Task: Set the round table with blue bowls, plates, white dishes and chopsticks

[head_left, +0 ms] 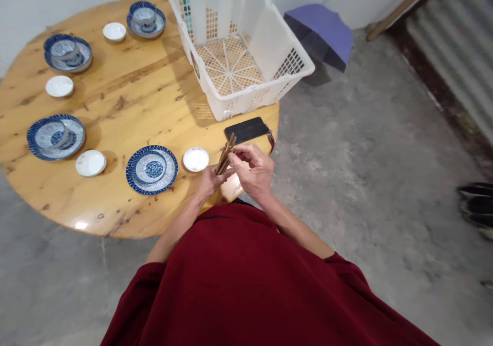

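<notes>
A bundle of brown wooden chopsticks (pixel 224 157) stands tilted in my left hand (pixel 211 180), whose fingers are wrapped round the lower part. My right hand (pixel 256 172) is closed in a pinch at the bundle's side, thumb and forefinger on the chopsticks; how many it grips I cannot make out. Left of my hands is a small white dish (pixel 195 159). Beside that dish, a blue-patterned bowl (pixel 152 167) sits on a matching plate (pixel 132 180). Just beyond my hands lies a black phone (pixel 246 130) with a strap.
More blue-patterned bowls on plates (pixel 79 133) and white dishes (pixel 91 163) stand around the wooden table (pixel 127 104). At the table's right edge is a large white plastic basket (pixel 262 92). A purple umbrella (pixel 327 25) rests on the floor, with dark shoes (pixel 479 205) far right.
</notes>
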### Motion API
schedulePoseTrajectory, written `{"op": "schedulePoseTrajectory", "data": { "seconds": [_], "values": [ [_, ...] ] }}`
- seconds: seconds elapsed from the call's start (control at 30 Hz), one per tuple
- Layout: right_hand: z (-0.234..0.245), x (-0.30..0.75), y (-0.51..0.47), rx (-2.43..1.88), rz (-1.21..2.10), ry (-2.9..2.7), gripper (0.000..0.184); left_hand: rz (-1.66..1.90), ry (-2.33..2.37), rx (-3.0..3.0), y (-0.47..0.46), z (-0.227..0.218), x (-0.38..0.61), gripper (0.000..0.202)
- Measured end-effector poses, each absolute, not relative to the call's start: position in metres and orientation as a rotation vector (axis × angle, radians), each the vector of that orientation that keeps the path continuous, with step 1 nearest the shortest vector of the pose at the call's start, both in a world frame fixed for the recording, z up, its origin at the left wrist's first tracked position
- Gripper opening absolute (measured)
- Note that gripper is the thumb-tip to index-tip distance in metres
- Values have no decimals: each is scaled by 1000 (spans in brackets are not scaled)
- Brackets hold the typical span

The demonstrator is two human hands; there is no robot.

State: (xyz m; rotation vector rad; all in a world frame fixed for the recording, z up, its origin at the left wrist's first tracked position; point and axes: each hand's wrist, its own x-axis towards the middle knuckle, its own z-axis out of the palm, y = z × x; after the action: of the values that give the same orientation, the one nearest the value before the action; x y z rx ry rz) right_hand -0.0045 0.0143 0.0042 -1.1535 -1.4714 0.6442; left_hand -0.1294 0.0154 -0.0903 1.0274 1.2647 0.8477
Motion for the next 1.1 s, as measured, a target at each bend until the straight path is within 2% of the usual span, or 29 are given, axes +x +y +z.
{"op": "schedulePoseTrajectory", "data": {
  "seconds": [0.13,0.27,0.37,0.53,0.77,1.0,1.1],
  "values": [
    [16,3,32,-1184,905,-1383,17,844,1271,1090,5,-69,-136,47],
    [18,0,47,-1123,1083,-1365,26,944,1092,962,-7,-64,-144,64],
    [13,-10,53,-1092,1173,-1357,30,1006,1056,821,-17,-68,-151,67],
    [5,-26,55,-1018,1262,-1406,32,1094,1151,689,-29,-72,-161,63],
    [7,-22,77,-1090,1267,-1453,31,1254,1661,868,-41,-80,-192,54],
    [-29,-30,141,-1269,1454,-1329,31,1056,1878,921,-67,-92,-220,34],
    [-54,-50,158,-1351,1590,-1227,29,1009,1770,881,-74,-98,-213,38]
  ]
}}
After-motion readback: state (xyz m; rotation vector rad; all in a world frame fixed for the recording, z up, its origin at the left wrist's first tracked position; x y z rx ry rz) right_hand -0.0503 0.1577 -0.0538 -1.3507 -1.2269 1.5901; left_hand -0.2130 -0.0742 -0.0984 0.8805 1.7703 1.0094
